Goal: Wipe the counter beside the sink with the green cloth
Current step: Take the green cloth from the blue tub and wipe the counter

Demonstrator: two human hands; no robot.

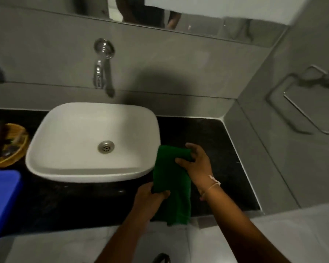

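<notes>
Cloth handling: the green cloth (171, 179) is soft, light and limp, held stretched between both hands at the sink's (84, 168) 4 o'clock corner over the black counter (207, 133), its lower end hanging past the counter's front edge. The right hand (196, 162) is clamped on the upper end at 12 o'clock of the cloth, and the left hand (148, 200) is closed on its 8 o'clock edge. Judged limp enough to sag and bunch, it should be folded into a flat pad and pressed under a spread palm, not pinched by a corner.
</notes>
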